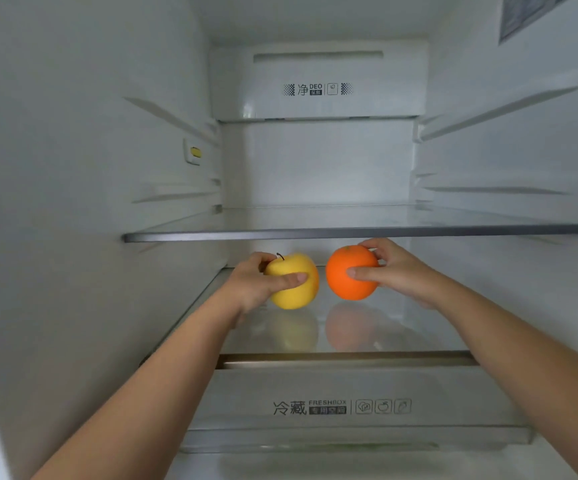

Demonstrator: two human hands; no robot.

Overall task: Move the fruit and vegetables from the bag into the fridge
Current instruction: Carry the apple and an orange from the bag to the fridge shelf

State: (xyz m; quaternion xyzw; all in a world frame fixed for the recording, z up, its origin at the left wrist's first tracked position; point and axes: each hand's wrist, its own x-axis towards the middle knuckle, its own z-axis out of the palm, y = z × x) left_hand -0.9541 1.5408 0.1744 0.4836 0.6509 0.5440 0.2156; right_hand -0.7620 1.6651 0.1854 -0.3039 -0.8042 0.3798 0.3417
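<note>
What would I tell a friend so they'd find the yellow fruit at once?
Inside the fridge, look below the grey-edged glass shelf, just above the lower glass shelf. Two round fruits are held there side by side. The yellow apple, in the left hand, has a dark stem; the right hand holds an orange.

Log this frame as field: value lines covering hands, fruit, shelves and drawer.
left hand: grips apple
right hand: grips orange
fruit: side by side, apart, low over lower shelf; contact with glass unclear
upper shelf: glass, above the fruit
drawer: under lower shelf, labelled FRESHBOX
</note>
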